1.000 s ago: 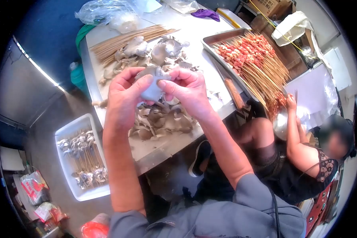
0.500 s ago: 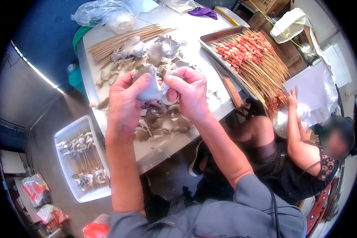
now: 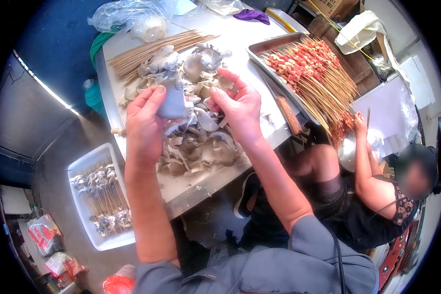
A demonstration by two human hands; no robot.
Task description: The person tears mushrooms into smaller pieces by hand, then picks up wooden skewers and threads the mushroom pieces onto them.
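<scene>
Between thumb and fingers, my left hand (image 3: pixel 146 117) holds a pale grey mushroom piece (image 3: pixel 172 100) above the white table (image 3: pixel 250 81). My right hand (image 3: pixel 237 105) is apart from it to the right, thumb and index finger spread, over the mushrooms; no piece shows between them. Under and in front of my hands lie torn mushrooms (image 3: pixel 208 149) in a heap, with larger mushrooms (image 3: pixel 196 66) farther back. Bare wooden skewers (image 3: pixel 127 59) lie in a bundle at the table's back left.
A metal tray (image 3: pixel 259 47) of meat skewers and a wooden-handled knife (image 3: pixel 289 115) are at the right. A seated person (image 3: pixel 377 196) holds skewers there. A white tray (image 3: pixel 76 203) of mushroom skewers stands low on the left. Plastic bags (image 3: pixel 127 17) lie at the back.
The mushroom was between both hands; now only my left hand holds it, shifted slightly left. My right hand has come away from it, and its fingers have opened.
</scene>
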